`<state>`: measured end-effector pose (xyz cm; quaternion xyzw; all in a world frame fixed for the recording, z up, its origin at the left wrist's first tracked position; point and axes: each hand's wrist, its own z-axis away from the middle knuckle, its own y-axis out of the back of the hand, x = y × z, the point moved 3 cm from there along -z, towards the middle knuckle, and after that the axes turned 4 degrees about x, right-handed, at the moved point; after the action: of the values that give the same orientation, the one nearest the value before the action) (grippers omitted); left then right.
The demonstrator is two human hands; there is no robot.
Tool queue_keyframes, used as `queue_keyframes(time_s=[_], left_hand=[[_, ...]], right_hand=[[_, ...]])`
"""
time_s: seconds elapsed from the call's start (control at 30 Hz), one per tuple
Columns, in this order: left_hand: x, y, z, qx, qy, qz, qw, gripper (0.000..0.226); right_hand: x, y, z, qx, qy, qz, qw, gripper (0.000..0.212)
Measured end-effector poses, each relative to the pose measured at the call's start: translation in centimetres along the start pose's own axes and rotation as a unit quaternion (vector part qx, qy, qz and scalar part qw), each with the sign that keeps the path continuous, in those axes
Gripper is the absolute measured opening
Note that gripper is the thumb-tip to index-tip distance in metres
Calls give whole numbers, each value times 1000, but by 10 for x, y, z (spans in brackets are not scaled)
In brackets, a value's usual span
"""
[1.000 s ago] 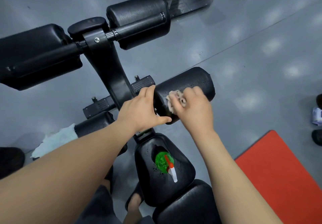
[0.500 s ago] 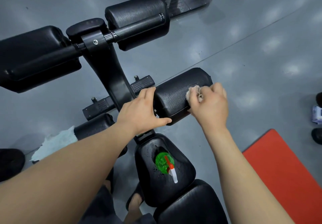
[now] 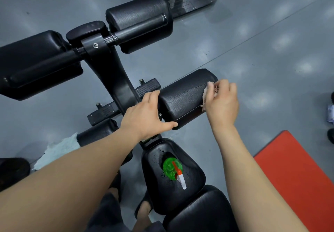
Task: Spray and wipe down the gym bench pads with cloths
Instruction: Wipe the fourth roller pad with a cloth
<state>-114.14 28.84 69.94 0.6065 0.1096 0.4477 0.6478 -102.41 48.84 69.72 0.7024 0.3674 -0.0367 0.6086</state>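
A black roller pad (image 3: 182,98) sticks out to the right of the bench's black post. My left hand (image 3: 144,116) grips the pad's inner end, fingers over the top and thumb underneath. My right hand (image 3: 221,101) holds a small pinkish cloth (image 3: 206,94) bunched against the pad's outer end. A green spray bottle (image 3: 171,169) with a red and white trigger stands on the black seat pad (image 3: 191,181) below. A pale blue cloth (image 3: 57,150) lies draped over the lower left roller pad (image 3: 99,132).
Two larger black pads (image 3: 141,20) (image 3: 34,62) sit on a crossbar further up. A red mat (image 3: 296,175) lies on the grey floor at the right. Dark shoes (image 3: 331,134) show at the right edge, and my own feet below the seat.
My right hand has slid the cloth along the roller pad from its inner part to its outer right end. My left hand has kept its hold on the inner end.
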Motion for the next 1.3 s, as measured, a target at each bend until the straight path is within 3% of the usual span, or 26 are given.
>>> queue_keyframes(time_s=[0.27,0.5,0.63,0.83,1.03,1.17,1.3], left_hand=[[0,-3,0,2,4,4,1000,116],[-3,-3,-1,4,1,13,1000,112],[-4,-3,-1,10,-2,15,1000,108],[-1,-4,-1,11,-2,10,1000,108],[-1,-3,-1,13,-2,11,1000,109],[-1,-4,-1,14,0,12,1000,109],[-2,-5,-2,17,-1,12,1000,109]], right_hand=[[11,7,38,-112,202,-103,967,42],[17,0,-14,-41,133,-74,987,46],[-3,3,-8,-61,69,-123,988,47],[-14,17,35,-168,166,-164,958,46],[-6,18,38,-165,290,-138,933,24],[-6,20,34,-229,247,-165,927,43],[-11,15,36,-182,297,-132,928,32]])
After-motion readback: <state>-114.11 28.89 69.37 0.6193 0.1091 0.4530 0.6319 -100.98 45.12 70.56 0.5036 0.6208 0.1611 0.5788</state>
